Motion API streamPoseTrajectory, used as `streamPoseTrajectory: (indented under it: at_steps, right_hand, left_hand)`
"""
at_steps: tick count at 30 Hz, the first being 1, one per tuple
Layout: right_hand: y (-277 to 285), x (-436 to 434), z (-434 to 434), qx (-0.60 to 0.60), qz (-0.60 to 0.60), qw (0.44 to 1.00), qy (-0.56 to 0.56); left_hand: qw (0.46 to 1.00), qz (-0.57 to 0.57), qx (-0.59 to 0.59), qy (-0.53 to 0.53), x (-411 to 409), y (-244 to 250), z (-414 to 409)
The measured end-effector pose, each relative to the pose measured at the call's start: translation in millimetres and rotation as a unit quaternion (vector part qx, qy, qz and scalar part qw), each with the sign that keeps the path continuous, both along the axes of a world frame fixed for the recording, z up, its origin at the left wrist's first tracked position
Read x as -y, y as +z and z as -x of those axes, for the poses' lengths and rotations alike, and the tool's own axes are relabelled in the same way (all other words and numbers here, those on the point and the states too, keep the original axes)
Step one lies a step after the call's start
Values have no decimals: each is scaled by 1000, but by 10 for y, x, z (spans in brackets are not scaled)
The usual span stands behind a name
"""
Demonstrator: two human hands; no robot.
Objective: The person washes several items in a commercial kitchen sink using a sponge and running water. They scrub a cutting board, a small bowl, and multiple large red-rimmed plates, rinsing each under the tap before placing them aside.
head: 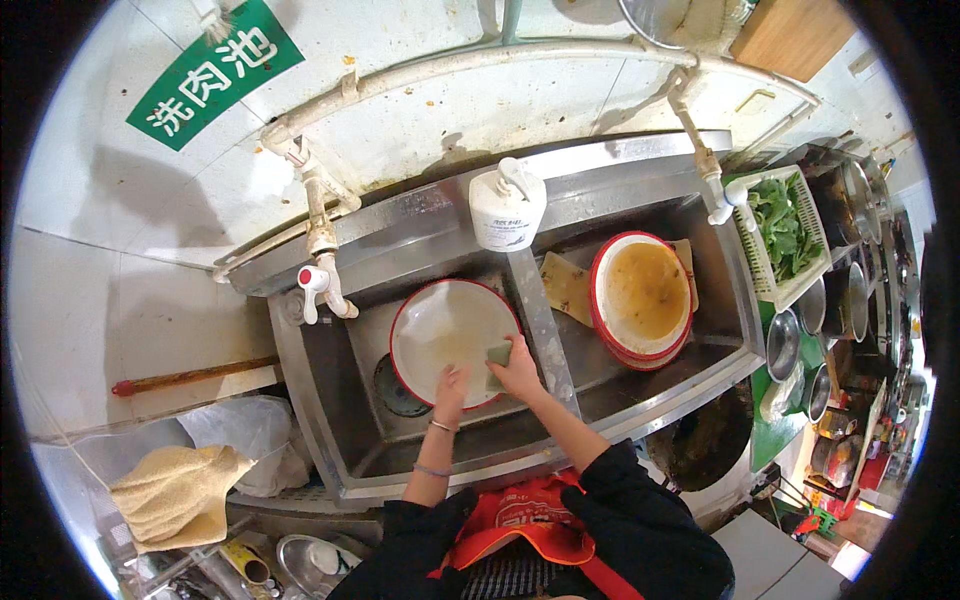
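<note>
A white enamel basin [427, 330] with a red rim sits in the left bowl of a stainless steel double sink [442, 193], with a little cloudy liquid at its bottom. In my right hand [521, 373] is a green scouring pad [499, 355], held at the basin's right side near the rim. My left hand [451, 390], slightly blurred, is over the lower part of the basin; nothing shows in its fingers. Whether it touches the basin I cannot tell. The right bowl contains a stack of red-rimmed enamel basins [645, 289], the top one with brownish liquid in it.
A white plastic jug [508, 206] stands on the sink divider's back end. Taps [319, 289] [724, 201] overhang both bowls. To the right are a basket [791, 289] of leafy greens [784, 221] and metal bowls [782, 345]. A yellow cloth [176, 495] hangs at lower left.
</note>
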State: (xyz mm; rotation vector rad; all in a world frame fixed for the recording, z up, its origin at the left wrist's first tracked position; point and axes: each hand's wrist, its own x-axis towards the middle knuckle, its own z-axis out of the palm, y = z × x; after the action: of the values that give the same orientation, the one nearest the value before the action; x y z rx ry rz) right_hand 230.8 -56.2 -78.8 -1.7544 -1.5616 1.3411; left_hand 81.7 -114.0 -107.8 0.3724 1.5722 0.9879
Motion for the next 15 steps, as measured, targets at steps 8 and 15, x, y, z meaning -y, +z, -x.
streamPoseTrajectory:
  at_steps: [8,15]
  right_hand:
    - [1480,-890,-235,-338,-126,933,8]
    - [1870,-2571,-9,21,-253,958,131]
  left_hand:
    - [943,-200,265,20,-1202,1296,-319]
    - [825,-182,535,-11,-1890,1662,-681]
